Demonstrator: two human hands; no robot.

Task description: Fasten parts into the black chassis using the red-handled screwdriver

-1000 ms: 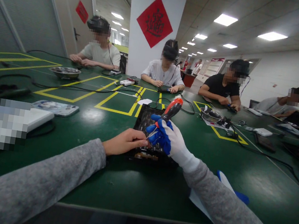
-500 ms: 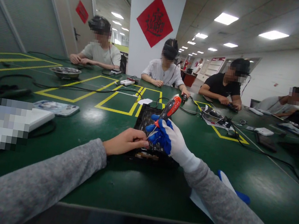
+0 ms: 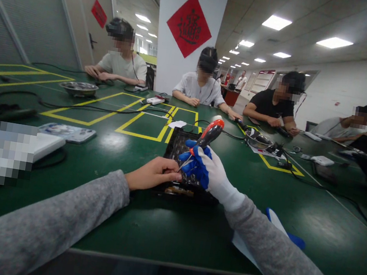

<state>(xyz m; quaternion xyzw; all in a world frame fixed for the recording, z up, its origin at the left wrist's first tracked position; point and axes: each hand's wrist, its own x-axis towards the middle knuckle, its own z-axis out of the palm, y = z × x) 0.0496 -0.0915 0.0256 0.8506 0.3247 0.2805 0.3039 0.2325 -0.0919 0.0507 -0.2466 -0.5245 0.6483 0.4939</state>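
My right hand (image 3: 213,172), in a white glove with blue fingers, grips a screwdriver (image 3: 210,135) with a red and black handle. Its handle leans up and to the right, while the thin shaft slants down toward my left fingertips. Bare and closed, my left hand (image 3: 155,174) pinches at the screwdriver's tip; whatever sits between thumb and fingers is too small to make out. Both hands are over a black open housing (image 3: 176,143) that looks like a shallow frame with dark parts inside. My hands hide much of it.
A blue-and-white glove (image 3: 284,228) lies by my right forearm. To the left are a phone (image 3: 67,132) and a white device (image 3: 48,146). Farther off stand a metal bowl (image 3: 79,88) and a power strip (image 3: 155,100). Black cables cross the green table (image 3: 114,219). Co-workers sit opposite.
My hands and the screwdriver stay almost in place. Across the table, a co-worker's hand has reached farther right with a dark tool. At the left edge another person's hand has come further into view.
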